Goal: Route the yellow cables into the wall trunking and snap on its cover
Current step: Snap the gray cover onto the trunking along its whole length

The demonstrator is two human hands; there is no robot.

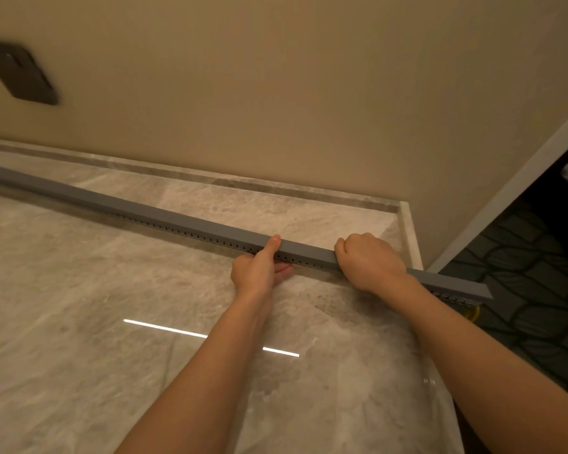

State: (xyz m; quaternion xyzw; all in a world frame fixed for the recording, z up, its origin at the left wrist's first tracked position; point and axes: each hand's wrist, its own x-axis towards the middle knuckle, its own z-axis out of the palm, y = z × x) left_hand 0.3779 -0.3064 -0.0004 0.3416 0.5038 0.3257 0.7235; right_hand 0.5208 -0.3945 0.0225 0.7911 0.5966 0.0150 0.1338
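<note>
Head view looks down on a long grey trunking [184,221] that runs slantwise from the left edge of the frame to the lower right, over a pale marble floor [79,290]. A smooth cover [309,249] lies along its top, and a row of small dark notches shows on the side face below it.

Both hands are near the right end of the strip. The left hand [258,270] pinches it: the thumb lies up the near face with its tip at the top edge, and the fingers are curled under the lower edge. The right hand [371,262] is closed in a fist over the top, knuckles up, gripping it from above. The two hands are near each other but apart, with bare trunking between them.

Past the right hand the strip ends over a dark patterned carpet [532,290], and a small piece of yellow cable [473,312] shows just under that end.

A beige wall [309,93] fills the upper frame, with a marble skirting [177,172] at its foot. At the upper left sits a dark wall plate [20,73]; any marking on it is too blurred to read. A white door frame [518,178] slants down the right side. A bright streak of reflected light [164,328] lies on the floor between the forearms.
</note>
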